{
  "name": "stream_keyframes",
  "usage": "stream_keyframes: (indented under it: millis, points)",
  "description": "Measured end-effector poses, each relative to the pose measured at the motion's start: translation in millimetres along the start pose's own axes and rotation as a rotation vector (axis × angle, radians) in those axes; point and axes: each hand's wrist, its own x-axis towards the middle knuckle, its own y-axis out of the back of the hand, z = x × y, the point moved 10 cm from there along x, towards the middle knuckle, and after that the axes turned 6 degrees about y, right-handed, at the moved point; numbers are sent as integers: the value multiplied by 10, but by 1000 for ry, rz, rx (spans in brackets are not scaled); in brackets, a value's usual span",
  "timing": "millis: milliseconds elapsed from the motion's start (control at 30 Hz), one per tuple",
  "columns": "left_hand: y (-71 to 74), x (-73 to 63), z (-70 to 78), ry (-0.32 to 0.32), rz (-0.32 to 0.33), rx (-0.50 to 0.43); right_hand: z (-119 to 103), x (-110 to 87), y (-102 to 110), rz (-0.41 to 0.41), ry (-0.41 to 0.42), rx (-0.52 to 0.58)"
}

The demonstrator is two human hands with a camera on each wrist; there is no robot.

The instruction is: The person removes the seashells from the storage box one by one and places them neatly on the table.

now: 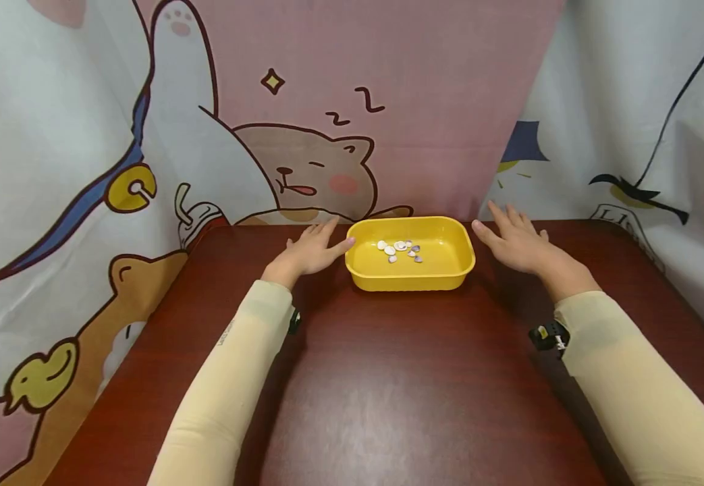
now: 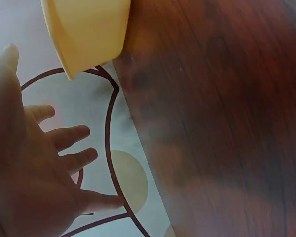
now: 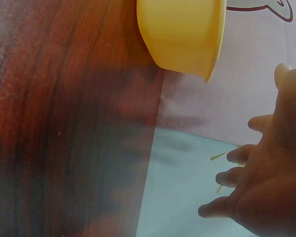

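A yellow plastic basin (image 1: pixel 409 282) stands at the far edge of the table, with several small white and purplish shells or shell-like pieces (image 1: pixel 390 250) lying on its bottom. To its left, my left hand (image 1: pixel 310 253) is spread, the thumb tip close to the rim; whether it touches cannot be told. My right hand (image 1: pixel 518 244) is on the other side, fingers spread, thumb near the right rim. In the left wrist view the basin's end (image 2: pixel 91 34) shows apart from the left hand (image 2: pixel 39 158). The right wrist view likewise has a gap between basin (image 3: pixel 182 37) and right hand (image 3: pixel 261 173).
The dark reddish-brown wooden table (image 1: pixel 388 385) extends toward me. Behind it hangs a cartoon-printed cloth (image 1: pixel 449 88), close to the table's back edge and also along both sides. Wrist cameras (image 1: pixel 551 335) sit under the cream sleeves.
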Motion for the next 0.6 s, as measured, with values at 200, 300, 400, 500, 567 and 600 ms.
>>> stream_keyframes:
  millis: [200,300,400,500,567,600]
  points:
    - [-49,54,120,-16,-25,-12,-168,108,70,-14,58,22]
    - [-143,73,166,-31,-64,-63,-289,185,76,-2,101,45]
    - [-247,76,164,-39,-103,-122,-451,269,57,12,147,52]
    - [-324,75,157,-46,-124,-159,-613,362,15,23,189,36]
    - [-362,79,168,-58,-125,-177,-687,434,-43,21,207,53]
    - [-375,80,180,-66,-123,-184,-709,470,-78,19,215,59]
